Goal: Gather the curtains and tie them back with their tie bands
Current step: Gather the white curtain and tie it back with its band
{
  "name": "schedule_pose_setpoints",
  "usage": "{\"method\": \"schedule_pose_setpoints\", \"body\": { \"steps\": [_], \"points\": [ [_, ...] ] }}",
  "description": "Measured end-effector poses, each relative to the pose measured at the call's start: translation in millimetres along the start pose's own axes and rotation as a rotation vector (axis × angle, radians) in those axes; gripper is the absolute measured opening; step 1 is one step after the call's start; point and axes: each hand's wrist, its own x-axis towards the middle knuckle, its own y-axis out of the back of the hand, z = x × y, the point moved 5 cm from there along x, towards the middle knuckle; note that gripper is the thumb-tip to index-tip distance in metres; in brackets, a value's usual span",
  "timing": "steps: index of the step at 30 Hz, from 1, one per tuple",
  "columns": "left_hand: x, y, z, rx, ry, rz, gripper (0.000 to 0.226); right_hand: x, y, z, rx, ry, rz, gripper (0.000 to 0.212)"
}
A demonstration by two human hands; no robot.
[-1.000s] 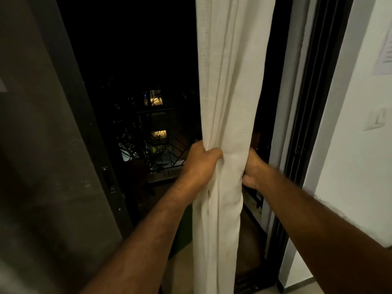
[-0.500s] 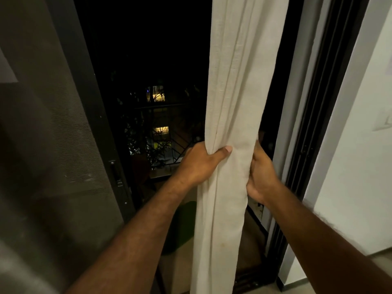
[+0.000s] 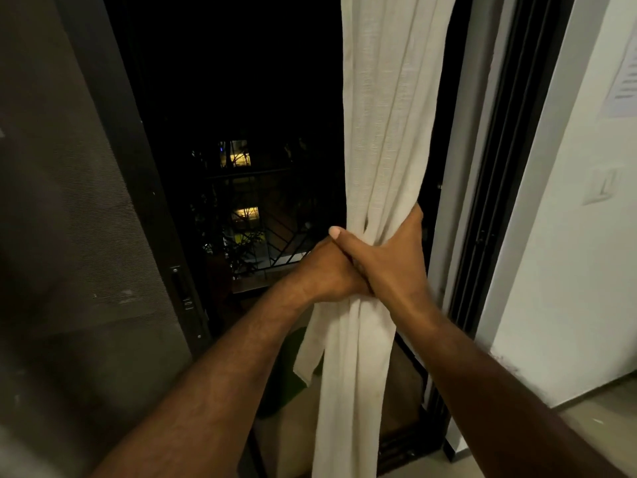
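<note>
- The white curtain [image 3: 389,132] hung right of centre in the open doorway, bunched into one narrow bundle at mid height, with folds fanning above and below the pinch.
- A loose strip [image 3: 308,350] of the same fabric hung off the bundle's left side, just below the hands. Could not tell whether it was a tie band or the curtain's edge.
- The right hand [image 3: 389,267] was wrapped round the bundle from the right. Its thumb [image 3: 336,234] reached left across the front and one finger ran up the right edge, so it was grasping the curtain.
- The left hand [image 3: 320,277] was clamped on the bundle's left side, touching the right hand and lying partly under its thumb. Its fingers were mostly covered.
- Both forearms came up from the bottom edge.
- Behind the curtain it was dark outside, with a balcony railing [image 3: 275,243], a plant [image 3: 238,250] and lit windows [image 3: 236,157].
- A mesh screen door [image 3: 69,201] stood at left, and a dark door frame [image 3: 496,167] just right of the curtain.
- A white wall [image 3: 568,270] at far right had a switch [image 3: 603,186] and a paper [image 3: 624,81] on it.
</note>
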Motion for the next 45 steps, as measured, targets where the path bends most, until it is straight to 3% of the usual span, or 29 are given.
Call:
{"method": "schedule_pose_setpoints", "body": {
  "steps": [1,4,7,10,13,14,17,19,23,27,30,32,36,38,41,45],
  "points": [
    [-2,2,-2,-0.004,0.025,-0.017,0.053,2,0,0,-0.014,-0.024,-0.019,0.089],
    [-13,17,-15,-0.06,0.142,-0.098,0.041,5,7,9,0.063,-0.088,-0.086,0.053],
    [-23,27,-29,-0.28,0.224,-0.147,0.029,0,6,18,0.015,-0.067,-0.138,0.053],
    [-28,30,-33,-0.455,0.298,-0.032,0.014,-8,-6,24,-0.065,-0.052,-0.197,0.051],
    [-34,26,-26,-0.586,0.345,0.048,0.022,-11,-10,25,-0.39,0.093,-0.14,0.053],
    [-37,25,-24,-0.626,0.357,0.056,0.026,-13,-11,23,-0.384,0.121,-0.127,0.059],
    [-39,24,-21,-0.783,0.409,0.088,0.027,-20,-8,22,-0.169,0.139,-0.18,0.077],
    [-39,22,-22,-0.886,0.447,0.113,0.022,-28,-2,24,-0.005,0.112,-0.236,0.077],
    [-38,15,-24,-0.999,0.484,0.178,0.023,-44,4,30,0.3,-0.018,-0.359,0.05],
    [-39,8,-16,-1.031,0.445,0.162,0.031,-50,4,33,0.353,-0.048,-0.415,0.04],
    [-39,4,-5,-0.94,0.38,0.083,0.033,-48,7,32,0.355,-0.026,-0.387,0.032],
    [-38,5,1,-0.763,0.338,0.084,0.048,-50,5,31,0.366,-0.028,-0.421,0.033],
    [-26,6,3,-0.446,0.337,0.202,0.1,-60,-2,34,0.273,-0.051,-0.512,0.068],
    [-19,7,1,-0.343,0.342,0.272,0.092,-66,-5,33,0.091,-0.016,-0.548,0.073],
    [-13,10,0,-0.197,0.325,0.353,0.058,-73,-1,32,-0.154,0.012,-0.489,0.082],
    [-14,16,-2,-0.125,0.273,0.433,0.041,-81,16,31,-0.338,0.046,-0.369,0.063]
  ]
}}
